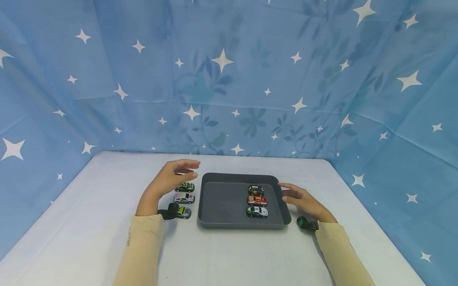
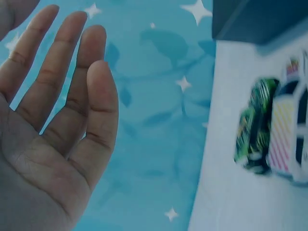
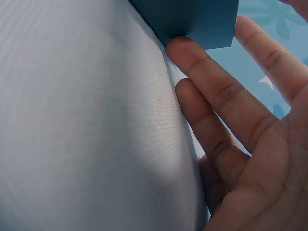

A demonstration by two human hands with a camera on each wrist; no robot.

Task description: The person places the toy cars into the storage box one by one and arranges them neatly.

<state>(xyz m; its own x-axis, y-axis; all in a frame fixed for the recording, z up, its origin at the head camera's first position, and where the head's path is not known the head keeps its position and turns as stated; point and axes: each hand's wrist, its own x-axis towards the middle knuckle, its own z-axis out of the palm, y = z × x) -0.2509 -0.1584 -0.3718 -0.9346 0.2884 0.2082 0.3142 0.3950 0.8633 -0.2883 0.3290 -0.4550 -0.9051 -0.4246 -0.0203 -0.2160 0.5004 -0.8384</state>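
- Beige sleeves (image 1: 141,250), nearest, one per forearm; dark wrist straps (image 1: 168,211) just past the cuffs.
- Yellow-green toy car (image 1: 184,212) on tabletop (image 1: 232,254), L of tray, partly hidden by L strap; long axis approx. L-R.
- White-and-green toy car (image 1: 257,212), nearest of 3 in tray's R half; long axis L-R, can't tell nose from tail.
- Dark gray rectangular tray (image 1: 234,226), mid-tabletop, btwn the hands; long axis L-R, flat, hollow side up.
- R hand (image 1: 300,198) at tray's R wall, fingers spread & loosely bent, thumb apart, nothing gripped; in R wrist view one fingertip overlaps the wall, seems to touch.
- Red-orange toy car (image 1: 257,201), mid of tray row, parallel to the white-and-green one.
- White toy car w/ pink pattern (image 1: 184,198), L of tray, also lying L-R, nose unclear.
- Blue toy car (image 1: 256,190), far end of tray row, same L-R axis.
- Green camo toy car (image 1: 184,187), farthest of L row, just beside the white one w/ pink, lying L-R.
- L hand (image 1: 175,174) above/near green camo car, fingers relaxed, slightly spread, thumb apart, holding nothing.
- Blue star-print curtain (image 1: 222,87), behind tabletop.
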